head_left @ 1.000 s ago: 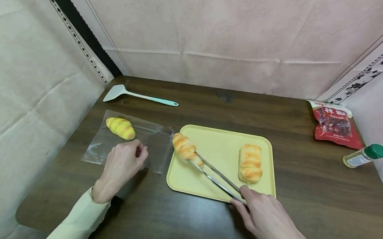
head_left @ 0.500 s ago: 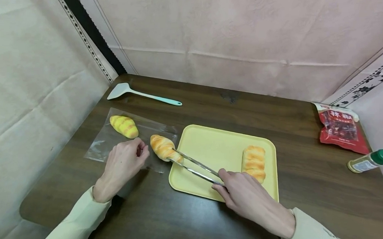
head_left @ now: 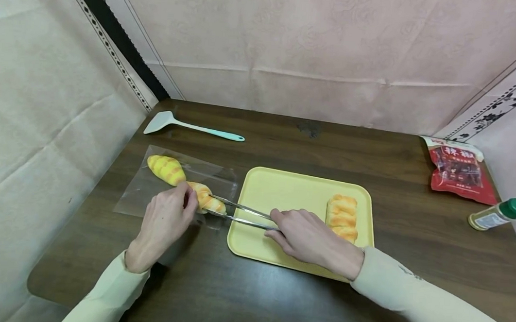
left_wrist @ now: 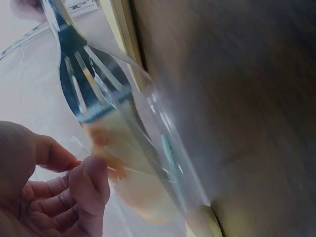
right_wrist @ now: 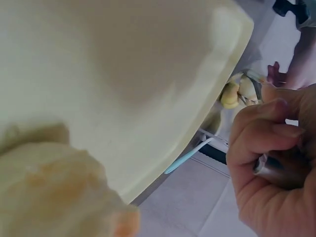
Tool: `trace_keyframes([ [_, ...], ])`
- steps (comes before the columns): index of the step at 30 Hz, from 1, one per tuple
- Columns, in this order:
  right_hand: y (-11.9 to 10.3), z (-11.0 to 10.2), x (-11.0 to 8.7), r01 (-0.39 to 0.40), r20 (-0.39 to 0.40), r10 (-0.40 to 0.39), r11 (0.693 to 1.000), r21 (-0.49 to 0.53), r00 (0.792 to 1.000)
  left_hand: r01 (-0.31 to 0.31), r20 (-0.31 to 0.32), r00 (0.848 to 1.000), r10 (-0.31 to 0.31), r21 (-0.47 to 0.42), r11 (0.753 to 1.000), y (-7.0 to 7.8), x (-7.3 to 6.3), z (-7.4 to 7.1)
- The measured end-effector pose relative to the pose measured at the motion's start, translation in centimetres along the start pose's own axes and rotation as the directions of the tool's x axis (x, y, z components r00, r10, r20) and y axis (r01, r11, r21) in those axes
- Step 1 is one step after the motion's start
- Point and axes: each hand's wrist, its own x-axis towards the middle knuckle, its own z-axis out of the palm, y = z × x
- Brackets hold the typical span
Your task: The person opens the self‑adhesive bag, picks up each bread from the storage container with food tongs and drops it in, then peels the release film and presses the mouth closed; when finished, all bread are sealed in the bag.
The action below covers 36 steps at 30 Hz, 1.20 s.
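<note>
Roll [head_left: 203, 197] in tongs [head_left: 250, 223], advanced to the left hand [head_left: 163, 219].
Head: roll moved left since the earlier frame, off the tray [head_left: 282, 196], over the bag [head_left: 135, 193], beside the yellow bun [head_left: 167, 170]; right hand [head_left: 308, 241] grips the tongs. Left wrist: left fingers pinch the bag; roll shows through it. Right wrist: fingers curled round the tongs.
</note>
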Motion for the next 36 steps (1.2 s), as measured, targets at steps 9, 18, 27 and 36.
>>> trace_keyframes([
  [9, 0.0, 0.0, 3.5, 0.03, 0.03, -0.029, 0.999, -0.039, 0.999, -0.001, -0.006, 1.0, 0.001, 0.002, 1.0, 0.1, -0.1, -0.2],
  [18, -0.7, 0.2, 6.3, 0.068, 0.043, -0.064, 0.993, -0.092, 0.997, 0.014, -0.016, 1.0, -0.014, 0.01, 1.0, 0.1, -0.2, -0.5],
  [27, -1.4, 1.1, 8.5, 0.087, 0.043, -0.083, 0.989, -0.119, 0.996, 0.028, -0.005, 1.0, -0.028, 0.014, 1.0, 0.2, -0.2, -0.5],
  [36, -2.8, 2.3, 10.2, 0.105, 0.006, -0.107, 0.962, -0.251, 0.994, 0.021, 0.014, 1.0, -0.021, 0.022, 1.0, 0.2, -0.2, -0.5],
])
